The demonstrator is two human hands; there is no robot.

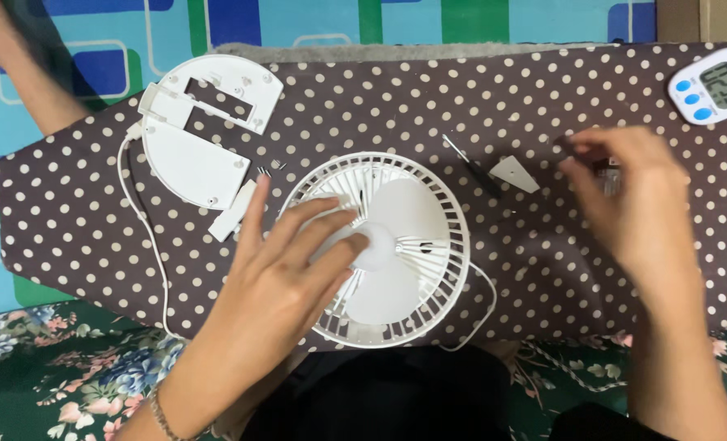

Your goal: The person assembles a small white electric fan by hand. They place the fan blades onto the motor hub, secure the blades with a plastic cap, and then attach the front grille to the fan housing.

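From the head camera I look straight down on a board covered in brown cloth with white polka dots (pixel 543 269), which serves as my bench.

My left hand (pixel 286 261) lies flat on the white fan head (pixel 380 249), which rests face up near the middle of the bench. The fingers (pixel 318 220) are spread and lie across the rear grille ribs, reaching towards the round hub (pixel 377 247); that grip is apart, pressing rather than clasping. The white blades show through the open front. A white cord (pixel 143 220) runs from the fan parts down the left of the cloth.

My right hand (pixel 633 196) hovers over the right part of the bench, well apart from the fan. Its thumb and forefinger are drawn close around something small and pale, too blurred for me to name, and I cannot tell whether they pinch it.

Between the hands lie a thin dark screwdriver (pixel 471 163) and a small white wedge-shaped piece (pixel 514 174), just beside each other. At upper left sits the round white fan base (pixel 204 122), opened up, with a few small screws (pixel 269 168) near it. A white digital timer (pixel 715 86) stands at the top right corner.
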